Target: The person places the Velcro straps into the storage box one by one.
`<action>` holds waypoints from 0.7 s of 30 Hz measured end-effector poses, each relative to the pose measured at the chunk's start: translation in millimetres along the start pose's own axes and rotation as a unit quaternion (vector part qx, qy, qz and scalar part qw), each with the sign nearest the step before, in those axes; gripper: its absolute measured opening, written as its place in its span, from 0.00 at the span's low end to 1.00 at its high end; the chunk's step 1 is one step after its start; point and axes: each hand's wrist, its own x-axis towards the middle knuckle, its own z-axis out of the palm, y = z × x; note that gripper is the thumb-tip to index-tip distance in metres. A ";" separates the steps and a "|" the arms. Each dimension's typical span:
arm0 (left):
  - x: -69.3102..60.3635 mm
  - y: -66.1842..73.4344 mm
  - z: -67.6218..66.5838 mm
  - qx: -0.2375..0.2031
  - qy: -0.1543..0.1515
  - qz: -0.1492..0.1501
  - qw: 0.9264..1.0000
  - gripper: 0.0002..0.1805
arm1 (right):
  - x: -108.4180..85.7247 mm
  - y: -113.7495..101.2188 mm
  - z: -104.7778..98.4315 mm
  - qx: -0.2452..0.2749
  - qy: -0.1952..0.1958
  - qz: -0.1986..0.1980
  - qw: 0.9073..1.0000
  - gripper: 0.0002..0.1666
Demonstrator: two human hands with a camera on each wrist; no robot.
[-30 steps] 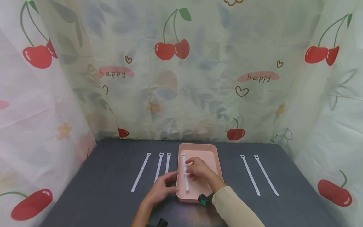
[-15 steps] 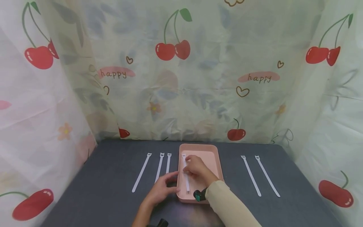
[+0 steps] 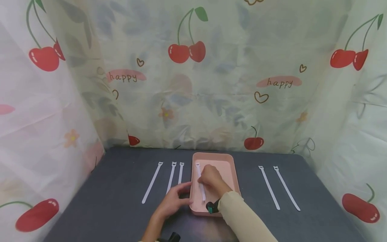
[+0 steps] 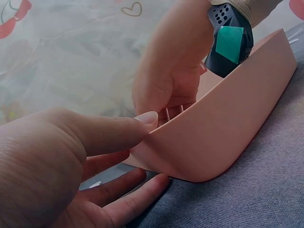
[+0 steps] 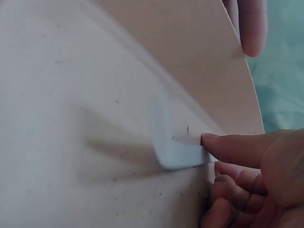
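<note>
Tally: one strap [image 3: 202,192] in the tray [image 3: 225,169], pinched by the right hand [image 3: 212,178]; left hand [image 3: 172,201], fingers loosely spread, touches its rim. Five more straps [image 3: 269,188] remain on the worktop [image 3: 121,188].

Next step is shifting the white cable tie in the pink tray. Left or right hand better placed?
Right, most likely. The right hand pinches the white cable tie inside the pink tray; the left hand is outside, touching the tray's side.

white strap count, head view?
6 white straps: three on the table left of the tray, one inside it, pinched by the right hand, two right of the tray. More could be hidden.
</note>
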 end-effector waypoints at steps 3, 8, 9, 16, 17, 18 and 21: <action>-0.2 0.6 -0.2 0.000 0.000 -0.002 1.000 0.35 | -1.3 0.1 -0.7 -0.002 0.004 0.006 1.000 0.16; -0.1 -0.1 -0.3 -0.012 -0.001 -0.001 1.000 0.35 | -4.1 0.1 -1.3 0.008 0.018 0.003 1.000 0.14; -0.2 -0.2 -0.1 -0.016 -0.001 0.001 1.000 0.35 | -4.5 0.2 -1.3 0.013 0.020 0.003 1.000 0.14; -0.9 4.9 1.0 -0.026 0.000 -0.001 1.000 0.35 | -4.9 1.8 -2.3 0.038 0.022 -0.013 0.999 0.11; -1.1 5.9 1.2 -0.026 0.001 -0.002 1.000 0.35 | -4.9 2.3 -2.6 0.037 0.022 -0.020 0.999 0.11; -0.6 3.6 1.1 -0.024 0.003 -0.001 1.000 0.35 | -4.9 2.9 -2.8 0.036 0.022 -0.027 0.999 0.11; -2.6 9.4 1.9 -0.022 0.004 0.002 1.000 0.34 | -4.0 5.6 -2.9 0.043 0.021 -0.041 0.998 0.11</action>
